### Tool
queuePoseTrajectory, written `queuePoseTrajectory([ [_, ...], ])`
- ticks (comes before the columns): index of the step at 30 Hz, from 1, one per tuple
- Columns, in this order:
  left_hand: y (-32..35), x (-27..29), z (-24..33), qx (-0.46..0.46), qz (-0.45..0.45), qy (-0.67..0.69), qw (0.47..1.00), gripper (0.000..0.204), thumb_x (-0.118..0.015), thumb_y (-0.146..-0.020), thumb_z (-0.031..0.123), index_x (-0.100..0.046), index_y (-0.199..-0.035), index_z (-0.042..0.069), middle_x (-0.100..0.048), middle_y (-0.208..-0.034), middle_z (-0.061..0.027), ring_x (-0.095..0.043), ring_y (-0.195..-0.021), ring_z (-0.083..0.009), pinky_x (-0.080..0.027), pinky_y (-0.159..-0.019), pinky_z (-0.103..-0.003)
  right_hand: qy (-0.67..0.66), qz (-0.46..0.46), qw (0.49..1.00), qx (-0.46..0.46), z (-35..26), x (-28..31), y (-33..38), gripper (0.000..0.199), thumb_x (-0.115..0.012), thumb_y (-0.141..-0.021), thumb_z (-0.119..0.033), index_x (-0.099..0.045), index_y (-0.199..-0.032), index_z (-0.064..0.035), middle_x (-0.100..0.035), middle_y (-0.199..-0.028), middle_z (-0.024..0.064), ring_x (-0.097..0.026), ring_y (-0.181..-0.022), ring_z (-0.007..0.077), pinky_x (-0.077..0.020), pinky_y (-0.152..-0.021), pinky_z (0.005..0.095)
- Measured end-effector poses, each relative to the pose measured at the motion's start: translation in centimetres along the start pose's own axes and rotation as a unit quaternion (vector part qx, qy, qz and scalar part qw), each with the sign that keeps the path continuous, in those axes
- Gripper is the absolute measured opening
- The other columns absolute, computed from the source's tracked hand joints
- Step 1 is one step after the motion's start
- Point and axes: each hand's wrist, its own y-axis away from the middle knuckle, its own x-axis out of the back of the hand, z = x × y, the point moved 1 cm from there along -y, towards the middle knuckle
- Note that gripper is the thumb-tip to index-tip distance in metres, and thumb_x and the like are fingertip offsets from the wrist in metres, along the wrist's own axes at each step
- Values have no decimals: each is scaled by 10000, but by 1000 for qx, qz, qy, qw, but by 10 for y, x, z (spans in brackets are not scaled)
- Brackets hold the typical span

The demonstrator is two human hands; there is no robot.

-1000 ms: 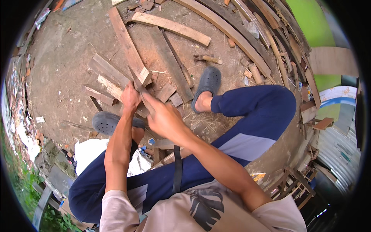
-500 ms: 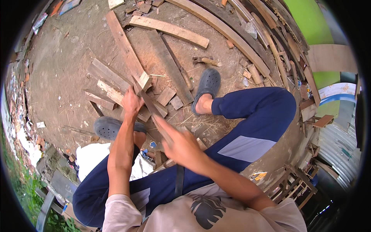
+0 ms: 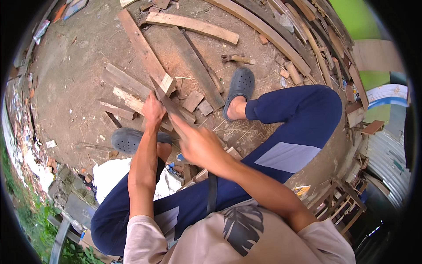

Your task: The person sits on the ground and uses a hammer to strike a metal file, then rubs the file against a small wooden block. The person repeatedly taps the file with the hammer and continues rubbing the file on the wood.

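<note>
Brown, rough-grained timber lies strewn over a dirt floor [image 3: 66,83] around a handsaw [image 3: 165,102], its flat, tapering dark blade slanting up from the right hand [image 3: 198,147] past the left hand [image 3: 153,109]. The right hand, slightly blurred, is closed around the saw's near end, its fingers hiding the handle. The left hand, fingers curled, bears on the near end of a squared grey-brown plank [image 3: 127,80]; how tightly it grips cannot be told. Beside the blade's narrow tip is the pale, blocky end of a long reddish plank [image 3: 143,47]; whether the teeth touch wood is unclear. To the right lie a weathered board [image 3: 197,66], small squarish offcuts [image 3: 193,101] and a wooden-handled hammer [image 3: 239,58]. Grey clogs [image 3: 241,83], dotted with round holes, stand on either side, near a crumpled white sack [image 3: 112,176].
</note>
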Motion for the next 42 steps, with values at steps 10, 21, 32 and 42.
queuePoseTrajectory([
  [10, -9, -7, -3, 4, 0, 0, 1000, 589, -742, -797, 436, -560, -1119, -23, -694, -1007, -293, -701, -908, -474, -563, -775, -535, -13, 12, 1000, 20, 1, 8, 14, 806, -612, -824, -6, -378, -1581, -158, -717, -1073, 263, -698, -862, 470, -583, -774, 525],
  [21, -15, 5, 6, -19, 31, -3, 999, 610, -731, -819, 435, -574, -1191, -23, -711, -971, -294, -705, -875, -476, -566, -753, -542, -37, 114, 981, 155, 13, 4, 48, 664, -616, -851, -60, -433, -1490, -56, -697, -817, 283, -683, -767, 499, -568, -711, 578],
  [32, -3, 0, 5, -13, 23, -7, 1000, 667, -757, -787, 479, -559, -1169, -30, -701, -1016, -298, -703, -873, -491, -566, -755, -542, -50, 122, 981, 143, 10, 3, 43, 743, -649, -845, -65, -398, -1545, -75, -680, -785, 272, -677, -743, 484, -561, -681, 530],
  [42, -8, 11, 13, -8, -8, -13, 1000, 627, -717, -833, 465, -557, -1170, -38, -695, -982, -305, -697, -890, -489, -557, -767, -552, -24, 60, 995, 74, 12, 8, 51, 747, -657, -833, -66, -414, -1539, -109, -690, -850, 301, -685, -768, 484, -559, -694, 566],
])
